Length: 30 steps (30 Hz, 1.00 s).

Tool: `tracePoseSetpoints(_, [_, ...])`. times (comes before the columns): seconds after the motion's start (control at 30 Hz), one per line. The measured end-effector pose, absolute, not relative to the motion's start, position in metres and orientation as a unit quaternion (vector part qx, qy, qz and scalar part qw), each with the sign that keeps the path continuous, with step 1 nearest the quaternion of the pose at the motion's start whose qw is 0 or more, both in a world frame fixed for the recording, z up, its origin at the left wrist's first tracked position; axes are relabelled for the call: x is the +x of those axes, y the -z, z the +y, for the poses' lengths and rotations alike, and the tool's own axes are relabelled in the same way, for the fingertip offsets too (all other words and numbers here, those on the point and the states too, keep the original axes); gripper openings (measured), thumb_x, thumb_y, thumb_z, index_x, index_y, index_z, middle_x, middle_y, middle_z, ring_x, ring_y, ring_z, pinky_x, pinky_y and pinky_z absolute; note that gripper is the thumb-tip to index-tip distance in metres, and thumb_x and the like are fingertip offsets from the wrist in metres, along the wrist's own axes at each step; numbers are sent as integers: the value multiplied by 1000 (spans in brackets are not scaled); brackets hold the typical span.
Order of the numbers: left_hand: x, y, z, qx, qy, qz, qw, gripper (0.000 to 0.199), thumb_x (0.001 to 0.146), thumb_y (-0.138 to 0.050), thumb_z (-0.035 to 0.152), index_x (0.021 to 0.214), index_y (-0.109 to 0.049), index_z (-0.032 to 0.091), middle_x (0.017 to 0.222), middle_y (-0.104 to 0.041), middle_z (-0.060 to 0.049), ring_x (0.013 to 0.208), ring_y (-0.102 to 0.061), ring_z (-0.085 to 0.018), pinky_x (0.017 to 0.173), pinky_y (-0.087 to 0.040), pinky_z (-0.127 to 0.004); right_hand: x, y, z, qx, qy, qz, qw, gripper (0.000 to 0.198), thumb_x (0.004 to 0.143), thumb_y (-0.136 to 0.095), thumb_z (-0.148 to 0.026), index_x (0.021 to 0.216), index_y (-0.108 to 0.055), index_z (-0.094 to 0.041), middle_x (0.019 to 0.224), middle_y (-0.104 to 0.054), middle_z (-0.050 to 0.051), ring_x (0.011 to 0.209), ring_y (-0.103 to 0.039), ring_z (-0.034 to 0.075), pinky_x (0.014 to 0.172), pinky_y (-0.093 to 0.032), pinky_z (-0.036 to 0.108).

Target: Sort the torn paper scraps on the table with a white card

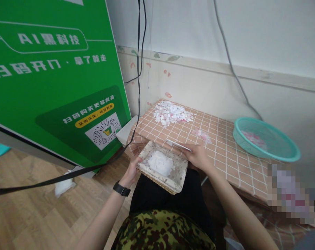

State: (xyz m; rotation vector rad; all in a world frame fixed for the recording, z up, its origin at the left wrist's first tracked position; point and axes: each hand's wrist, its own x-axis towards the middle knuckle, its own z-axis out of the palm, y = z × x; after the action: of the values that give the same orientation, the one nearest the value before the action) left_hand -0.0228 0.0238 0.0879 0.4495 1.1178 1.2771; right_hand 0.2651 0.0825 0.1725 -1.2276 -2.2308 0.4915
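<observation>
A rectangular cloth-lined basket (178,182) is tilted in front of my lap, with a heap of small white pieces (161,163) in it. My left hand (132,168) grips its left rim, the thumb over the edge. Above the basket's right side, my right hand (198,156) is closed on a thin flat white object (179,144), whose far end lies at the table's front edge; its kind is unclear. Beyond my right hand, a small group of pinkish pieces (202,135) lies on the checked tablecloth (220,142). Farther back spreads a larger pile of white and pink pieces (171,113).
A turquoise plastic basket (279,144) with pink pieces inside stands at the table's right. The tall green cabinet (55,83) is close on my left. A dark strap (94,166) runs across its front, and a grey cable (231,59) hangs down the wall.
</observation>
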Motion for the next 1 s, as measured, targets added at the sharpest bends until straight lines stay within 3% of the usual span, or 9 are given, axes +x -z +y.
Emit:
tracePoseSetpoints(0.27, [-23, -89, 24, 211, -557, 483, 641, 28, 67, -63, 21, 91, -76, 11, 76, -78, -7, 73, -69, -25, 64, -49, -30, 262, -180, 76, -454, -191, -830, 262, 33, 92, -49, -22, 118, -69, -24, 112, -72, 5, 96, -71, 23, 81, -54, 33])
tracePoseSetpoints(0.47, [-26, -74, 24, 207, -557, 505, 626, 16, 68, -63, 22, 79, -72, 15, 66, -72, -2, 58, -61, -18, 54, -44, -26, 255, -180, 63, -448, -223, -825, 262, 33, 90, -52, -20, 116, -70, -28, 108, -74, 1, 92, -72, 21, 78, -55, 30])
tracePoseSetpoints(0.63, [-24, -75, 23, 202, -561, 506, 623, 13, 66, -62, 20, 76, -69, 15, 64, -69, -1, 58, -59, -17, 53, -43, -26, 230, -166, 64, -452, -119, -831, 301, 43, 91, -47, -18, 131, -60, -26, 117, -71, 5, 96, -71, 21, 84, -55, 33])
tracePoseSetpoints(0.77, [-17, -75, 20, 184, -547, 506, 641, 17, 66, -61, 22, 78, -69, 13, 64, -70, -2, 60, -61, -18, 58, -46, -27, 189, -159, 72, -380, -63, -892, 238, 60, 86, -43, -7, 143, -45, -23, 138, -57, 7, 119, -60, 20, 97, -49, 34])
tracePoseSetpoints(0.83, [-13, -70, 18, 174, -534, 515, 648, 14, 65, -62, 23, 74, -68, 14, 61, -68, -1, 58, -60, -18, 57, -46, -27, 169, -158, 78, -370, -42, -907, 197, 59, 86, -42, -8, 144, -45, -22, 141, -55, 7, 124, -55, 21, 102, -46, 36])
tracePoseSetpoints(1.0, [-3, -51, 10, 184, -511, 526, 654, 13, 66, -62, 25, 75, -67, 16, 60, -64, 1, 56, -56, -16, 54, -43, -26, 143, -163, 92, -440, -9, -888, 129, 53, 90, -43, -17, 142, -45, -23, 138, -57, 9, 117, -58, 24, 91, -52, 38])
